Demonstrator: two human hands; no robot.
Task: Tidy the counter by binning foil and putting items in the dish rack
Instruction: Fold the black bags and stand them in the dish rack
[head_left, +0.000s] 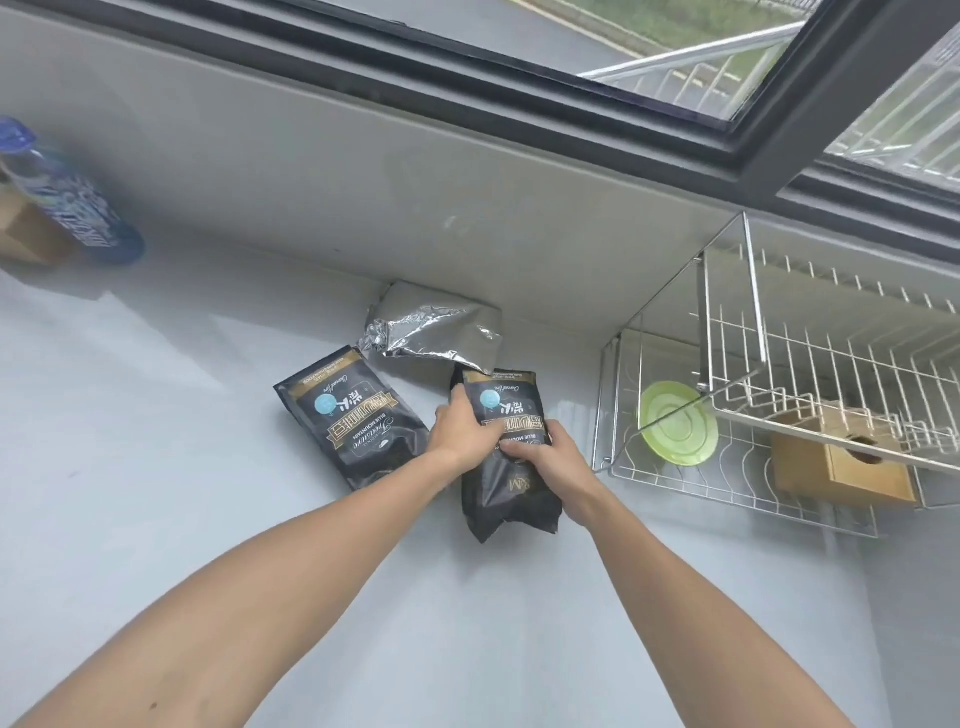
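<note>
Grip: both hands are closing on one black coffee bag at centre frame; the left hand is wrapping its left edge, the right hand is pressing fingers across its front. Neither hand is fully closed.
Bag position: it is resting on the white counter, top end pointing toward the wall.
Handling, judged: it is looking full and soft-sided with a slick film skin; holding it at the plump middle appears safer than at the flat sealed top.
Second bag: lying flat just left, apart from the hands.
Foil pouch: sitting crumpled and shiny against the wall, just above the held bag; likely light and easily crushed.
Dish rack: standing at right frame, thin wire, holding a green plate and a wooden box.
</note>
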